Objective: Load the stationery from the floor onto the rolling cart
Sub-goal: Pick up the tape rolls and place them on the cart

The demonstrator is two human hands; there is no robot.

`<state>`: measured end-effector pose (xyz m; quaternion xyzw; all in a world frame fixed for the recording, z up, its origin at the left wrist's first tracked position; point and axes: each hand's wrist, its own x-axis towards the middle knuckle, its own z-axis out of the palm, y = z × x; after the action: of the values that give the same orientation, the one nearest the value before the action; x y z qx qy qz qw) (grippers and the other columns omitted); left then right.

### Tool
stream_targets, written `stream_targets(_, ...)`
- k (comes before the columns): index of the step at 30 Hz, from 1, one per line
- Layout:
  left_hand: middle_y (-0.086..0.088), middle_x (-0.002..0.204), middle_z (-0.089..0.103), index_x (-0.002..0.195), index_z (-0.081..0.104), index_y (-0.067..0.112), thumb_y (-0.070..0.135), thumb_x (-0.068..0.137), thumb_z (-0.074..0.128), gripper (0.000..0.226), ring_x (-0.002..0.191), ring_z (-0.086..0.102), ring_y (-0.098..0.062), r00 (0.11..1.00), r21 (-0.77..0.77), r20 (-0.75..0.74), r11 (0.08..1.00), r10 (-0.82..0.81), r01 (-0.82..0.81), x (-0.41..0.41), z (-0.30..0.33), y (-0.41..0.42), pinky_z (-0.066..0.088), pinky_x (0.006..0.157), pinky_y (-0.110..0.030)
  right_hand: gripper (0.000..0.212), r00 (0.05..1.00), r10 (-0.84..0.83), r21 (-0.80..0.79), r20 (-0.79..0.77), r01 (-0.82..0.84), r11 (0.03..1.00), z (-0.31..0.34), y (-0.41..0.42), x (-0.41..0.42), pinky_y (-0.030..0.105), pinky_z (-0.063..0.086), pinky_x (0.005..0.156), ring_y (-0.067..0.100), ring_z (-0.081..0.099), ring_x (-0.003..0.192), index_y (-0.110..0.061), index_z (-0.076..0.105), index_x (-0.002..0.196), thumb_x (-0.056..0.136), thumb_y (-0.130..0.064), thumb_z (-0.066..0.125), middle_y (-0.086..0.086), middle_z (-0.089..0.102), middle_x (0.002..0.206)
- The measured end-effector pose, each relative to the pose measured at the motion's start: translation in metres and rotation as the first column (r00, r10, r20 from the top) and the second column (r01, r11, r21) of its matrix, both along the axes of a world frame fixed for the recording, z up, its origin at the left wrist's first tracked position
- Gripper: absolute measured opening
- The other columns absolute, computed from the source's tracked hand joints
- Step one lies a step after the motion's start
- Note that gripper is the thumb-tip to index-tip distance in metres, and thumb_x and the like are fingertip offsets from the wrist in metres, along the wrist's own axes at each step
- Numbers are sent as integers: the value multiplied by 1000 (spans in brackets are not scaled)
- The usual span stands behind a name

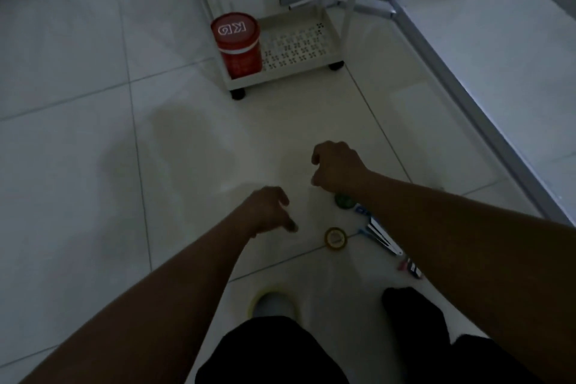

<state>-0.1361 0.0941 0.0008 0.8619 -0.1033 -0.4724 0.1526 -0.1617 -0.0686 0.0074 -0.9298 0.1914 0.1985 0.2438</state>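
Now | left hand (270,209) loosely open, empty | right hand (338,167) curled, empty

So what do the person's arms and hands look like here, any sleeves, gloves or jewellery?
Both forearms are bare as far as the frame shows, with no sleeves in view. The left hand and right hand wear no gloves; no watch or ring shows, though the dim picture could hide small items.

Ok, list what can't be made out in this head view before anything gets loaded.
- Green roll: partly hidden under the right hand.
- Pens and packets: partly covered by the right forearm; dim and small, so kinds unclear.
- Rolling cart: upper shelves cut off by the top edge.
- Both hands, including the left hand: palms face down, so any contents are unseen.
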Motion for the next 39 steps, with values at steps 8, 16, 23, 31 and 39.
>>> stream_targets(8, -3, 130, 54, 121, 54, 22, 32, 66, 85, 64, 119, 51, -25, 789, 21, -79, 791, -609, 612, -56, -45, 29, 44, 97, -35, 32, 999, 50, -3, -19, -50, 999, -29, 13, -34, 36, 46, 91, 32, 56, 108, -2, 57, 115, 84, -6, 60, 17, 58, 120)
stream_targets(16, -14, 134, 48, 117, 57, 3, 8, 83, 61, 34, 125, 49, -27, 685, 4, 121, 690, -718, 723, -72, -61, 53, 41, 95, -32, 46, 984, 153, -4, -91, -154, 988, -38, 5, -60, 41, 45, 100, 34, 47, 122, -7, 45, 130, 85, -2, 56, 17, 44, 136)
stream_targets(23, -8, 121, 53, 110, 54, 8, 15, 86, 60, 26, 108, 54, -24, 836, -17, 258, 863, -485, 505, -49, -55, 66, 37, 79, -26, 64, 932, 307, -202, -191, -343, 917, -55, 18, -82, 49, 17, 116, 36, 13, 144, -18, 39, 137, 79, -23, 65, 9, 10, 156)
stream_targets(31, -7, 116, 57, 91, 45, 21, 15, 81, 64, 23, 101, 56, -24, 888, -50, 281, 918, -365, 393, -42, -57, 56, 47, 81, -33, 49, 916, 390, -152, -88, -400, 904, -58, 14, -87, 48, 21, 115, 34, 25, 138, -14, 45, 134, 87, -23, 54, 8, 25, 151)
stream_targets(39, -5, 115, 59, 92, 48, 22, 9, 79, 64, 24, 90, 50, -16, 913, -104, 278, 936, -298, 337, -34, -60, 30, 40, 76, -24, 45, 814, 578, -284, -56, -568, 773, -58, 2, -94, 47, 20, 112, 33, 30, 133, -14, 49, 131, 90, -30, 53, 9, 38, 141)
